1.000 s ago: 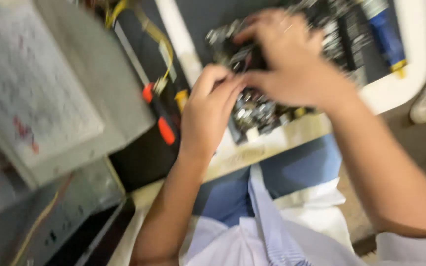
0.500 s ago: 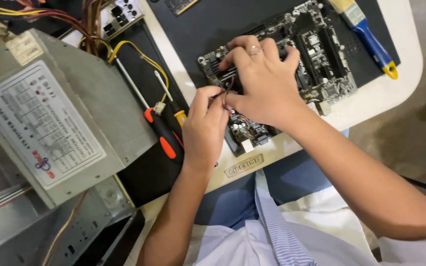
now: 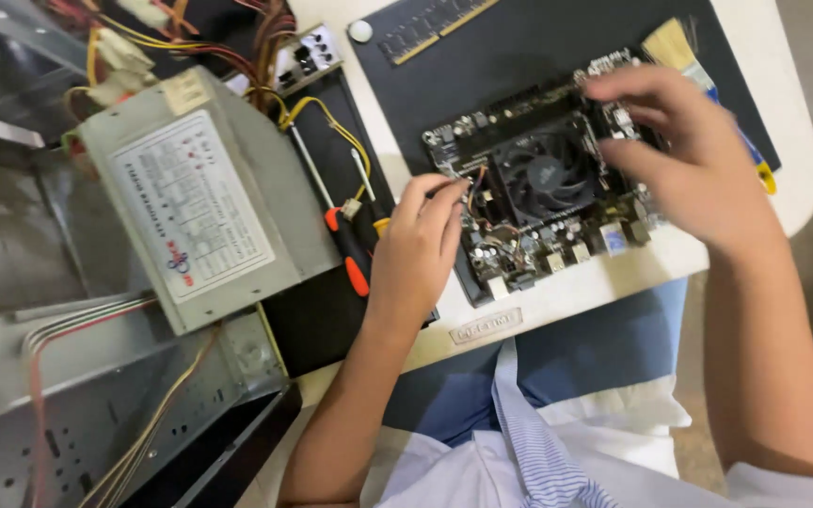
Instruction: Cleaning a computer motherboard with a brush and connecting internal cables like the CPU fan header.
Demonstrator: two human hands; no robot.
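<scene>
Left hand (image 3: 416,249) pinches fingertips together; right hand (image 3: 679,155) hovers, fingers curled.

Person, seen from above.
Left hand (image 3: 416,259): bare, no ring, no watch; forearm bare to the elbow.
Right hand (image 3: 684,155): bare; forearm bare up to a white sleeve edge (image 3: 792,484) at the lower right corner.
Upper garment: white shirt (image 3: 444,470), with a strip of fine blue-and-white stripes (image 3: 534,452) running down its front.
Lower garment: blue trousers (image 3: 576,362), plain, covering the lap.
</scene>
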